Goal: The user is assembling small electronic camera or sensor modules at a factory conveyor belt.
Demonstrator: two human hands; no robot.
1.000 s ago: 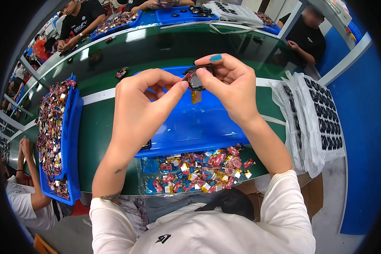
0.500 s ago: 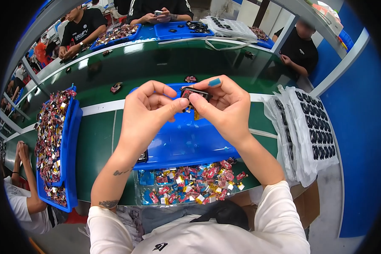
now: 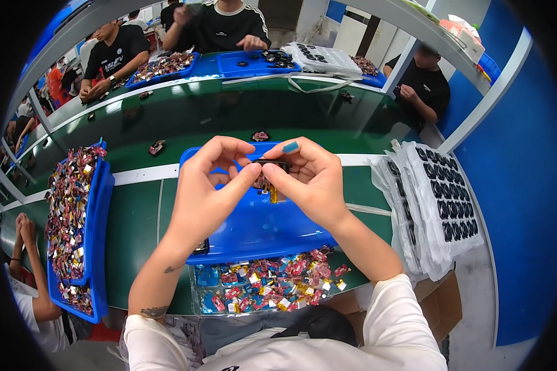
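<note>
Both grips pinching small black part (image 3: 270, 166)

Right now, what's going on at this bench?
A person holds a small black part between both hands, left hand and right hand, above a blue tray on a green table. A gold piece hangs beneath the part. A clear bin of small red and gold pieces sits nearest the person, with stacked sheets of black parts to the right. Other people sit working around the table.
</note>
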